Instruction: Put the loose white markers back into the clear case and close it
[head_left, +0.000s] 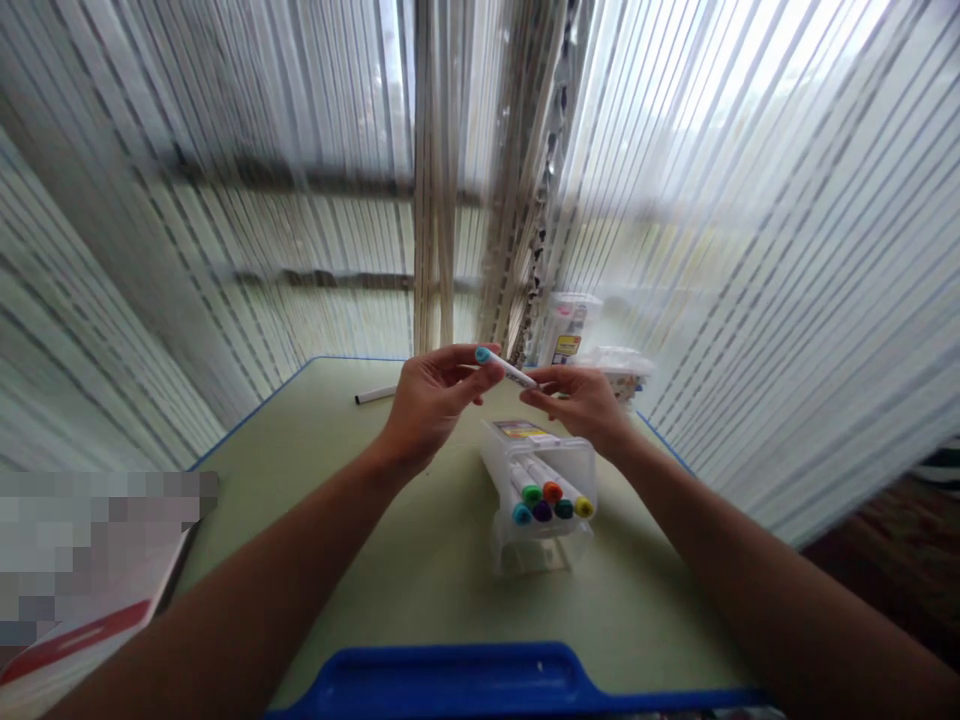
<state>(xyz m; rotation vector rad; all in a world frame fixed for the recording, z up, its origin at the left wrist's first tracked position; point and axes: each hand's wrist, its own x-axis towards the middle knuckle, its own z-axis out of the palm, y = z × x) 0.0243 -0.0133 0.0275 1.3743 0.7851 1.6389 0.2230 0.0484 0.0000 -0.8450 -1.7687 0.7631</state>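
Above the table, a white marker [512, 372] with a light blue end is held between both hands. My left hand [435, 395] pinches it near the blue end. At the other end, the fingers of my right hand [581, 398] close on the barrel. Below the hands lies a clear plastic marker case [495, 455] on its side, its open end facing me. Several markers [551, 491] rest inside, showing green, orange, blue, purple, teal and yellow ends. A white marker with a dark tip [373, 396] lies on the table beyond my left hand, partly hidden by it.
The pale green table [300, 470] has a blue edge and a blue tray [457, 680] at the front. A clear container [571, 325] stands at the back right beside another plastic box [626, 370]. Sheer striped curtains [300, 150] hang behind. A pixelated area covers the left side.
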